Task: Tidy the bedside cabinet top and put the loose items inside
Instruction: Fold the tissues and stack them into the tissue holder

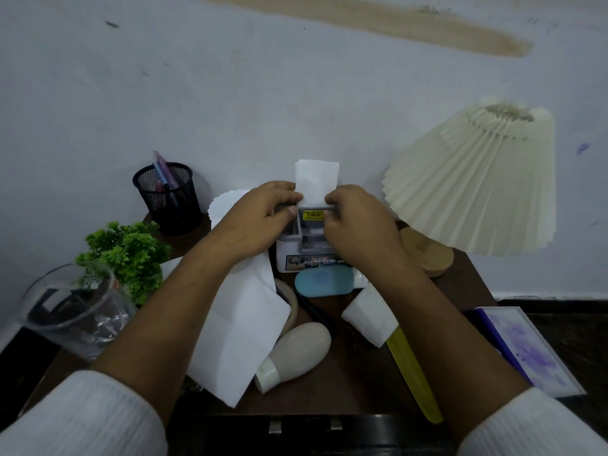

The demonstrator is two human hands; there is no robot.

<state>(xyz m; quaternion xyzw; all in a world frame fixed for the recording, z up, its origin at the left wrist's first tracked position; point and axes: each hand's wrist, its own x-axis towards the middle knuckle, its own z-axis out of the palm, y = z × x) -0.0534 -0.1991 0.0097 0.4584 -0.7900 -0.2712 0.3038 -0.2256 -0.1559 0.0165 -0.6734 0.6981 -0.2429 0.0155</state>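
Your left hand point(260, 215) and right hand point(355, 225) each pinch the folded white paper point(316, 182), held upright over the organizer box point(296, 258) at the back centre of the cabinet top point(362, 383). Lamp point(473, 179) close on the right, pen cup point(167, 195) on the left. A yellow strip point(414, 373) reaches the front edge.

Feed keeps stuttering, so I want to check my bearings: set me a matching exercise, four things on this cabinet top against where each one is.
Things:
1. black mesh pen holder
2. cream pleated lampshade
3. light blue oval case
4. folded white paper slip

Places:
a. pinched between the left hand and right hand, over the white and grey desk organiser
b. back left, near the wall
c. right side, above a round wooden base
d. flat on the top, just in front of the organiser

Pairs: 1-b, 2-c, 3-d, 4-a.
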